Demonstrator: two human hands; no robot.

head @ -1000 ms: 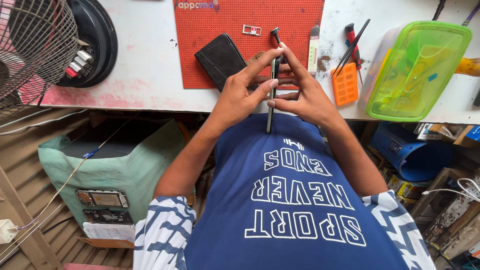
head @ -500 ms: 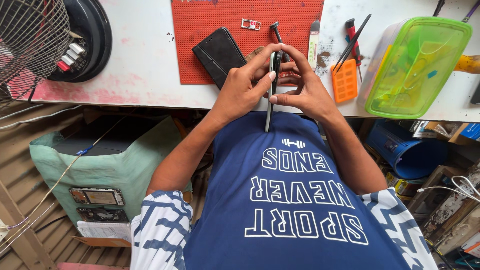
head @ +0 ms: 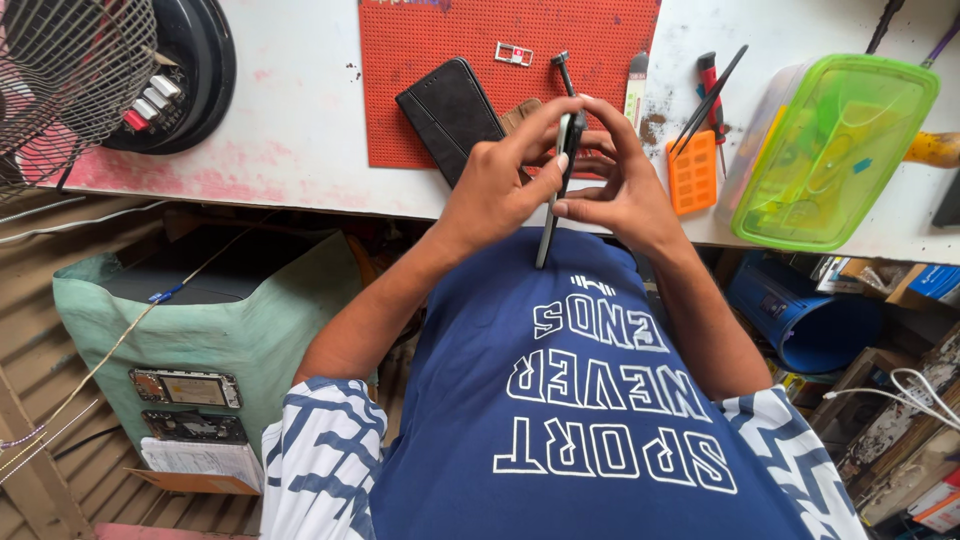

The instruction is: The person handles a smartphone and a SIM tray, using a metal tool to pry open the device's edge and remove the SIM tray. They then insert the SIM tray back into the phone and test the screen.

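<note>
view: head camera, looking down over the person's chest to the bench (head: 300, 170).
left hand (head: 495, 190): gripping the thin dark phone (head: 556, 195) along its left edge, fingers curling up to the top end; grip clamped on it.
right hand (head: 625, 190): pressing on the phone's right edge, thumb low on the side, fingertips near the top; grip clamped on it too.
phone position: being held edge-on and nearly upright between both hands, above the bench edge, just in front of the blue shirt (head: 580, 400).
handling: looking light, stiff, flat and slim; probably slick on the faces and fragile on the glass side, so holding by the 2 long edges is seeming safest, not by the faces.
bench items: red mat (head: 440, 60) lying under a black wallet case (head: 452, 110), a small card tray (head: 513, 54) and a screwdriver (head: 563, 72).
right side: orange parts box (head: 692, 172), red-handled tool (head: 710, 80), green plastic container (head: 835, 150).
left side: wire fan guard (head: 65, 70), round black speaker (head: 185, 70).
</note>
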